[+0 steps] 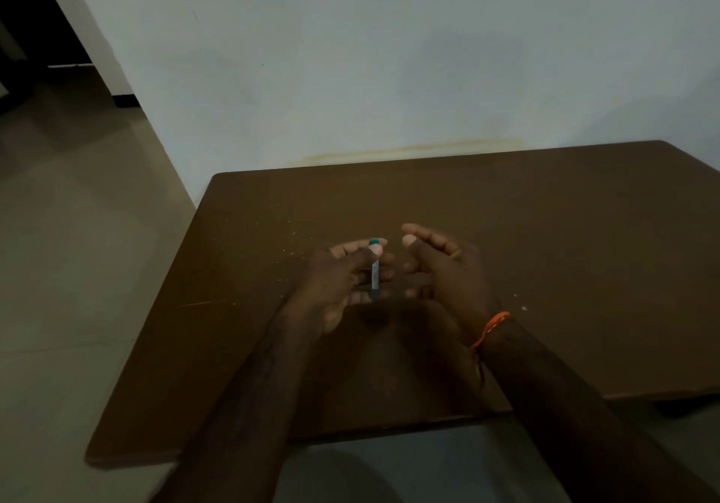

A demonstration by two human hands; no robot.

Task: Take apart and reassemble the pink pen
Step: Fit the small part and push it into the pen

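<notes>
My left hand [345, 276] holds a slim pen [375, 274] upright above the brown table [545, 249], thumb pressed near its teal top end. The pen's body looks pale bluish in the dim light, and its lower end is hidden among my fingers. My right hand [440, 265] hovers just to the right of the pen, fingers curled and apart, a small gap between it and the pen. I see nothing held in the right hand. An orange thread bracelet [491, 327] circles my right wrist.
Small pale specks are scattered on the table near the hands. A white wall [389, 54] stands directly behind the table. Beige floor [78, 230] lies to the left, with a dark doorway at the far upper left.
</notes>
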